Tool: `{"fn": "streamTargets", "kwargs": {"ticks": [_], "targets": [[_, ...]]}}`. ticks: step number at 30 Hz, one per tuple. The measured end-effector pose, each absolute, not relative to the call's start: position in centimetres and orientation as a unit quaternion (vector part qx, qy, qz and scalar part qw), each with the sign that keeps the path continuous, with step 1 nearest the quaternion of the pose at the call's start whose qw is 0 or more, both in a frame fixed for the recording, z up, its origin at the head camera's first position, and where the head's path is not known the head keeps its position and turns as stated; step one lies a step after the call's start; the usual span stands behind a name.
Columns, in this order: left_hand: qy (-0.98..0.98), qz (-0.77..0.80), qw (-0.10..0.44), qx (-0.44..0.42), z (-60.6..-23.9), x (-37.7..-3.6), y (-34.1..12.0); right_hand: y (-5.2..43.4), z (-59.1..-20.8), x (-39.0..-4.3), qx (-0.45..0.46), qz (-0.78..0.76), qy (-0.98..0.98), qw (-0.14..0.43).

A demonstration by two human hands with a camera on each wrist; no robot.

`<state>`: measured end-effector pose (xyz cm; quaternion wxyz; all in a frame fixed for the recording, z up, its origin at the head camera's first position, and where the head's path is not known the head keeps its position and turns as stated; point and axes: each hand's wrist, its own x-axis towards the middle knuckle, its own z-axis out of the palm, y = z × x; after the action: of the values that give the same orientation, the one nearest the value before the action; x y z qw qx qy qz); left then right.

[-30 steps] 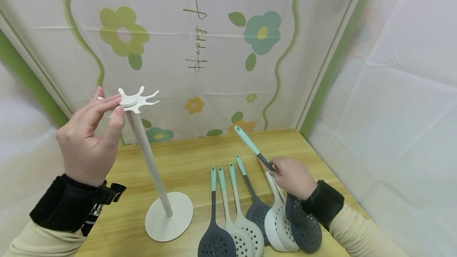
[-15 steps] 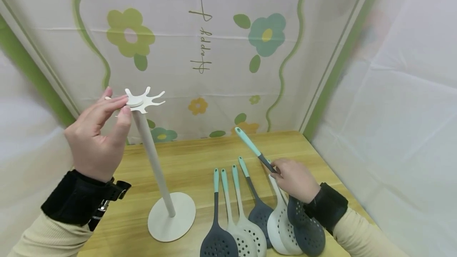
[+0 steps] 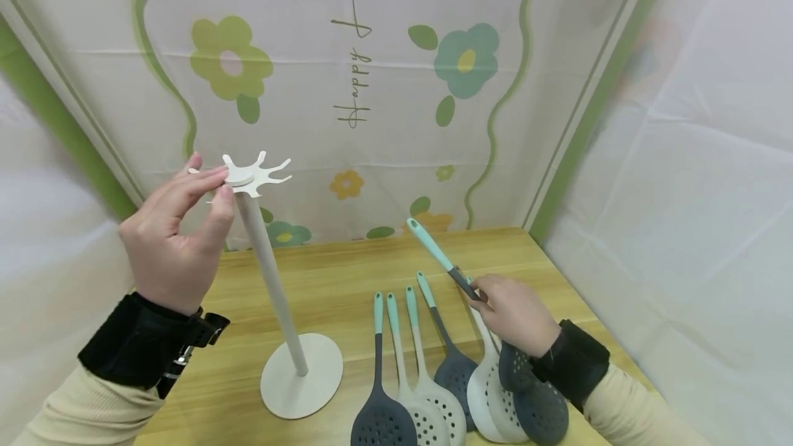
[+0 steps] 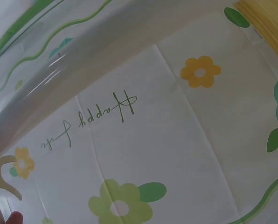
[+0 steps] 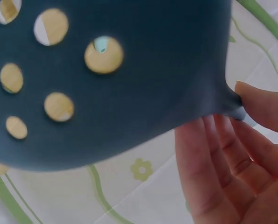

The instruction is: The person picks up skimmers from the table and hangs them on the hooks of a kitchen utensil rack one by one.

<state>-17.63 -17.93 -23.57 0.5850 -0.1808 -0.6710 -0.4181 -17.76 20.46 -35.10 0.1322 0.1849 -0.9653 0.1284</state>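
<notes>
A white utensil stand (image 3: pixel 270 274) with a ring of hooks on top stands on the wooden table. My left hand (image 3: pixel 176 236) holds the hook ring (image 3: pixel 246 176), fingers on its top disc and thumb at the near edge. Two hooks (image 4: pixel 0 184) show at the lower left of the left wrist view. Over the right side of the table, my right hand (image 3: pixel 514 312) pinches a dark grey skimmer (image 5: pixel 153 74) low on its neck. Its mint handle (image 3: pixel 430 245) tilts up to the left, and its perforated head hangs below the wrist.
Several more skimmers lie fanned on the table (image 3: pixel 353 260), handles away from me: a dark one (image 3: pixel 383 425) at the left, pale ones (image 3: pixel 442 394) beside it, and others partly under my right hand. Printed cloth (image 3: pixel 384 88) surrounds the table at back and sides.
The head view has shifted slightly, so the whole scene sits a little further right. Both hands keep their holds on the stand and the skimmer.
</notes>
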Motion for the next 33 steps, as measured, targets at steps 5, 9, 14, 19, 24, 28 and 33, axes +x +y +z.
{"fn": "streamTargets", "kwargs": {"ticks": [5, 9, 14, 19, 24, 28, 33], "targets": [[-0.671, -0.410, 0.591, -0.177, -23.5, -17.8, -17.9, 20.3, -34.9, -17.7, 0.192, 0.135, -0.963, 0.133], [-0.674, -0.407, 0.592, -0.173, -23.4, -17.8, -17.9, 20.0, -34.7, -17.6, 0.198, 0.136, -0.961, 0.136], [-0.674, -0.411, 0.590, -0.169, -23.5, -17.8, -17.9, 19.8, -34.3, -17.4, 0.203, 0.133, -0.960, 0.137], [-0.675, -0.411, 0.590, -0.169, -23.5, -17.7, -17.9, 19.7, -34.2, -17.5, 0.207, 0.138, -0.959, 0.137], [-0.670, -0.411, 0.594, -0.172, -23.3, -17.9, -17.8, 19.6, -34.1, -17.7, 0.209, 0.136, -0.958, 0.145], [-0.669, -0.412, 0.595, -0.172, -23.3, -18.0, -17.7, 19.6, -34.1, -17.7, 0.213, 0.139, -0.955, 0.152], [-0.673, -0.406, 0.595, -0.169, -23.3, -18.0, -17.8, 19.5, -33.9, -17.9, 0.222, 0.144, -0.952, 0.156]]}}
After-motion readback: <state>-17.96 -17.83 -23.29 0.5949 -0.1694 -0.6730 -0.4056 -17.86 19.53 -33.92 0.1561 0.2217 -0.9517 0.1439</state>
